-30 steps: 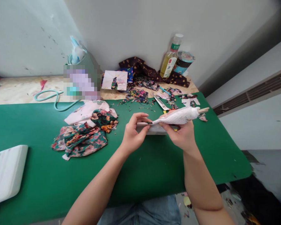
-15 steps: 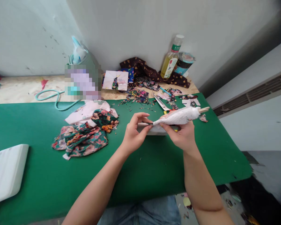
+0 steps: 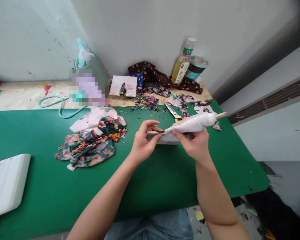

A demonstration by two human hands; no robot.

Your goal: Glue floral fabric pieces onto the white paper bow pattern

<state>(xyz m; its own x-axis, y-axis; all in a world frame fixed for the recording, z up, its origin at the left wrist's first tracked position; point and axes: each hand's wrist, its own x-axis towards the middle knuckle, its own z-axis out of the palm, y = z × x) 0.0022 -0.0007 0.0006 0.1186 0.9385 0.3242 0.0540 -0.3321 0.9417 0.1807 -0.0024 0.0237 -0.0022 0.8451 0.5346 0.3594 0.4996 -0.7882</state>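
My right hand (image 3: 196, 141) is closed around a white cone-shaped piping bag (image 3: 193, 123), which points left at its thin end. A pale wooden stick (image 3: 220, 115) pokes out of its thick right end. My left hand (image 3: 146, 138) pinches a small dark scrap (image 3: 161, 131) between thumb and fingers. The bag's narrow tip meets this scrap; whether they touch is too small to tell. Beneath both hands lies a white flat-sided object (image 3: 167, 139), partly covered by them. Just beyond the bag are scissors (image 3: 173, 110) with orange and yellow handles, partly hidden.
Floral cloth pieces (image 3: 92, 150) lie heaped at left on the green table (image 3: 90, 196). A white box-shaped device (image 3: 11, 183) stands at far left. Toward the wall are a collage panel (image 3: 123, 86), cut scraps (image 3: 147, 101), an oil-like bottle (image 3: 181, 68) and a cup (image 3: 197, 68).
The piping bag and my right hand have shifted slightly to the right. My left hand stays in place, still pinching the dark scrap.
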